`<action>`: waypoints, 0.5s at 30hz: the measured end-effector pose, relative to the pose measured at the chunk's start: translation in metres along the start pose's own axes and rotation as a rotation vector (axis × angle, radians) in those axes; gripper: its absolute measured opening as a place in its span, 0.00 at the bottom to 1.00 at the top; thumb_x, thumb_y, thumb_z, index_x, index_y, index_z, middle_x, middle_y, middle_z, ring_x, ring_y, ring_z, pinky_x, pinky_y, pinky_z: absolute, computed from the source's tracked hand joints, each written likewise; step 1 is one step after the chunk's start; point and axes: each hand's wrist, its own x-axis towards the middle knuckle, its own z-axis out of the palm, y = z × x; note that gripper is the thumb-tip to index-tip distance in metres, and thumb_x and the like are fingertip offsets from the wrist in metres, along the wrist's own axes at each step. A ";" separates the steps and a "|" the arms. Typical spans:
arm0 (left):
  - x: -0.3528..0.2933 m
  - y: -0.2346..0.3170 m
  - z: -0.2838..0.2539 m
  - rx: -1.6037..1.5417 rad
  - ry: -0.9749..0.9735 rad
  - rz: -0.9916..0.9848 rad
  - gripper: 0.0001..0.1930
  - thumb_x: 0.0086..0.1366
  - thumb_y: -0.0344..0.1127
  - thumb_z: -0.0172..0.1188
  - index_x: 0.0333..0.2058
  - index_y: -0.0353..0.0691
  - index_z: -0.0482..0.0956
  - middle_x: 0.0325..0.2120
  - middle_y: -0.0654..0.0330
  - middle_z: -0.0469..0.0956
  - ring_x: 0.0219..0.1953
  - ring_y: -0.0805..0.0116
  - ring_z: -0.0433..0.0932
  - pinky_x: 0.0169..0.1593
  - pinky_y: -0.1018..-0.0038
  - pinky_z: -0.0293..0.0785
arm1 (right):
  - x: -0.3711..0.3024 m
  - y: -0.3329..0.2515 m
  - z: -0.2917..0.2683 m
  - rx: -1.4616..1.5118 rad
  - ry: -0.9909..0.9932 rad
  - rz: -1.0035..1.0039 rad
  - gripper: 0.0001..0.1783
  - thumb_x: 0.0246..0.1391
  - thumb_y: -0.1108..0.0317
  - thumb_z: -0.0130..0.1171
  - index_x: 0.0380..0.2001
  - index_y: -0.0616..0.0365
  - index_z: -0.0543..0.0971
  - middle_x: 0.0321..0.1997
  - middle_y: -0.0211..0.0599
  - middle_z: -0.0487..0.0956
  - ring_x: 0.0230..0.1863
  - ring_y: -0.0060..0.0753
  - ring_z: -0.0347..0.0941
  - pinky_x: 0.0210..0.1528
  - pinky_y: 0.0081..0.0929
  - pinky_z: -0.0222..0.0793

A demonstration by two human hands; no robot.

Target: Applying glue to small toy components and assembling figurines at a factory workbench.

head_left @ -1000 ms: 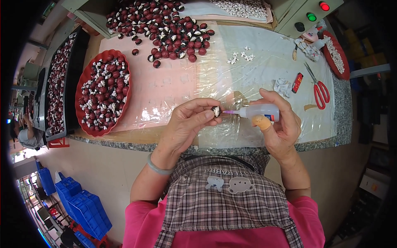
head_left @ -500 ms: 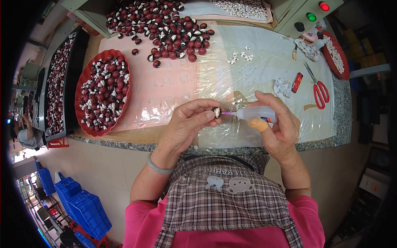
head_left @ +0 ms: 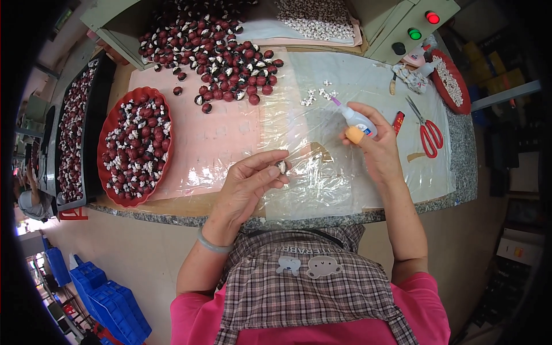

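Observation:
My left hand (head_left: 257, 175) is closed around a small dark ball with a white patch (head_left: 281, 167), pinched between thumb and fingers above the plastic-covered table. In my right hand (head_left: 376, 138) I grip a small translucent squeeze bottle (head_left: 360, 123), tilted so its thin purple tip points up and left. That tip sits close to a little cluster of white pieces (head_left: 311, 98) on the sheet. An orange cover is on my right thumb. Dark red and black balls with white parts (head_left: 221, 69) lie heaped at the far left.
At the left stand a red scalloped tray (head_left: 102, 150) of red-and-white balls and a long black tray (head_left: 92, 129). Red-handled scissors (head_left: 431, 138), a red lighter-like object (head_left: 398, 122) and a red dish (head_left: 467, 103) of white pieces lie at the right. A box with lit buttons (head_left: 402, 34) rises behind.
My right hand has moved the bottle away from the ball, up toward the white pieces. My left hand still holds the ball. The whole view has shifted slightly.

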 end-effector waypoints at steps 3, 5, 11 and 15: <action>0.001 -0.001 -0.003 0.013 -0.019 -0.010 0.15 0.65 0.26 0.56 0.50 0.32 0.75 0.40 0.57 0.79 0.38 0.71 0.80 0.45 0.78 0.77 | 0.015 0.008 0.001 -0.050 -0.071 0.170 0.23 0.48 0.75 0.64 0.48 0.61 0.70 0.38 0.33 0.74 0.33 0.26 0.76 0.34 0.21 0.73; 0.001 -0.001 -0.003 0.019 -0.032 -0.011 0.14 0.65 0.26 0.56 0.49 0.32 0.76 0.41 0.56 0.79 0.39 0.70 0.80 0.46 0.78 0.77 | 0.024 0.013 0.005 -0.204 -0.065 0.173 0.21 0.49 0.73 0.63 0.48 0.57 0.72 0.33 0.31 0.75 0.33 0.24 0.76 0.33 0.20 0.72; 0.002 -0.002 -0.003 0.022 -0.026 -0.013 0.14 0.65 0.26 0.55 0.49 0.33 0.75 0.41 0.56 0.79 0.40 0.70 0.80 0.47 0.77 0.77 | 0.059 0.027 0.019 -0.885 -0.116 -0.315 0.12 0.48 0.75 0.61 0.39 0.59 0.78 0.32 0.36 0.76 0.33 0.30 0.75 0.37 0.27 0.69; 0.002 -0.002 -0.001 0.017 -0.014 0.005 0.14 0.64 0.26 0.56 0.48 0.31 0.76 0.41 0.53 0.78 0.38 0.70 0.79 0.44 0.78 0.76 | 0.066 0.024 0.027 -0.984 -0.133 -0.299 0.11 0.46 0.75 0.61 0.36 0.64 0.80 0.33 0.40 0.76 0.35 0.38 0.74 0.41 0.31 0.68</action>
